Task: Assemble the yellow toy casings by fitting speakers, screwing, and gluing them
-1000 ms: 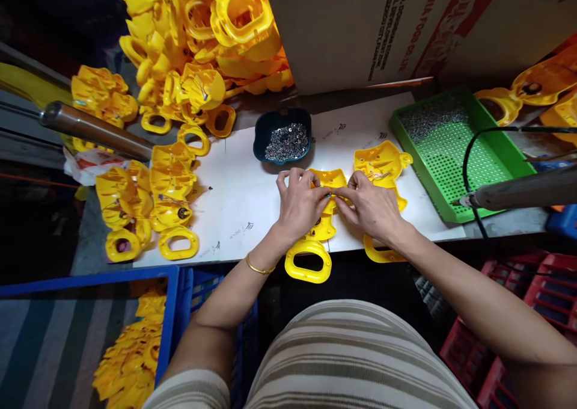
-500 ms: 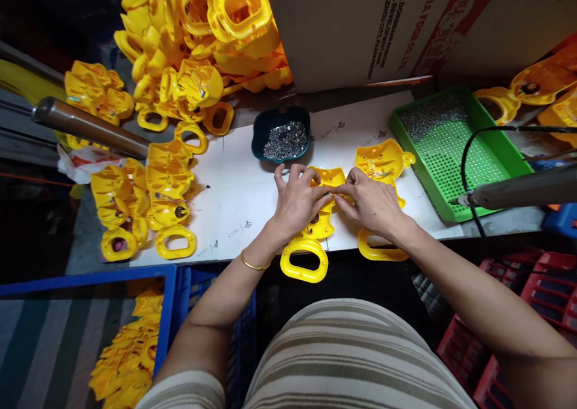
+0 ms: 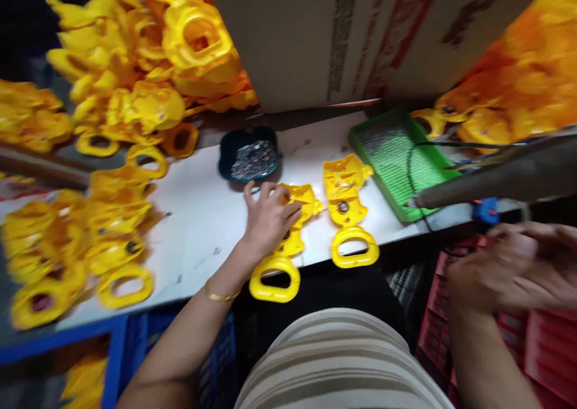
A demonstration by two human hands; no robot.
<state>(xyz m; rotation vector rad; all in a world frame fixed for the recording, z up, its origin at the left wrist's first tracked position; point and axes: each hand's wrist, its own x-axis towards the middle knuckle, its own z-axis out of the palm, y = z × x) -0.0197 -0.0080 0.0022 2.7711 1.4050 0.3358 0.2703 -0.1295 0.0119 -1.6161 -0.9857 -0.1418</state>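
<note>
My left hand (image 3: pixel 269 219) is over a yellow plastic half-shell (image 3: pixel 295 240) with a loop handle, its fingers bent and gripping the shell, hiding part of its inside. A second yellow half-shell (image 3: pixel 345 183) lies to the right, open side up, with thin wires and a round metal part in it. My right hand (image 3: pixel 514 270) is off to the right above red crates, smeared by motion, its fingers partly past the frame edge. Beyond my left hand sits a dark bowl (image 3: pixel 225 162) of small metal screws.
A green perforated tray (image 3: pixel 401 207) with small metal pieces stands at right, a grey rod-like tool (image 3: pixel 478 183) and black cable across it. Yellow shells (image 3: pixel 121 216) pile up left and behind. A cardboard box (image 3: pixel 297 48) closes off the back. Red crates (image 3: pixel 433 319) stand below right.
My right hand has left the shell and swung far right over the red crates. My left hand stays at the shell. The view has shifted right.
</note>
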